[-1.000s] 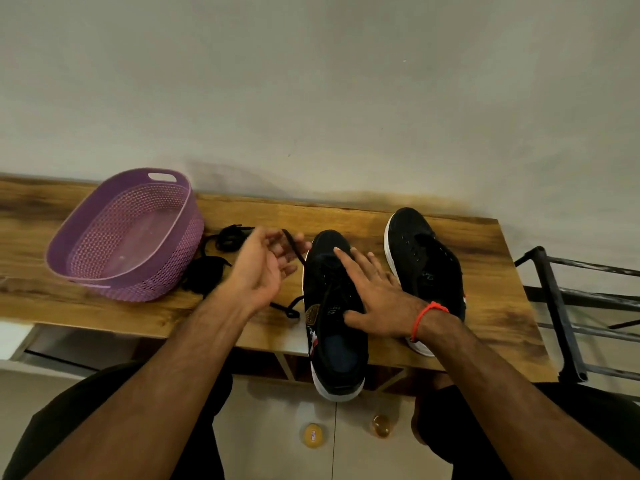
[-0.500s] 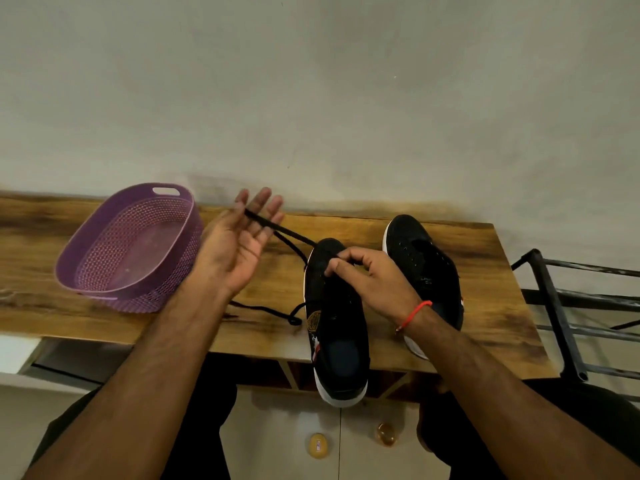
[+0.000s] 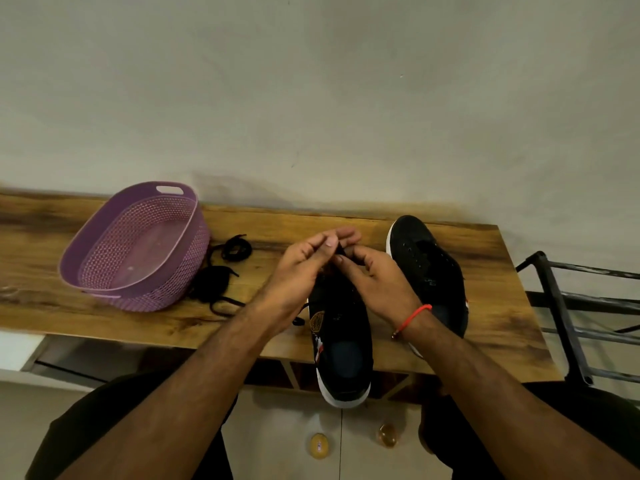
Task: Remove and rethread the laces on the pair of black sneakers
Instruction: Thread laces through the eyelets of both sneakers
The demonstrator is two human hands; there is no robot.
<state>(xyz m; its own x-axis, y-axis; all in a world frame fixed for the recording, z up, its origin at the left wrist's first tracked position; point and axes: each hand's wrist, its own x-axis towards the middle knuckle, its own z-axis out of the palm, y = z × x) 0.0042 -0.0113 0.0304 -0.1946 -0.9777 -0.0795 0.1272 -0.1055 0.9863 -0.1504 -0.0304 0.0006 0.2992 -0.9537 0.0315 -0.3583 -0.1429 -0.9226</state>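
two hands meet over the toe of the near shoe (image 3: 341,327). our left hand (image 3: 300,268) has fingers curled, thumb and forefinger pinching the lace (image 3: 341,250); our right hand (image 3: 375,277) pinches the same lace just beside the left fingertips. what the lace does under the fingers we cannot tell. near shoe sits below both palms, heel past the table (image 3: 485,271) edge. second shoe (image 3: 429,271) lies right of the right fingers, eyelets bare. loose lace (image 3: 221,271) lies left of the left fingers, beside the basket (image 3: 135,244).
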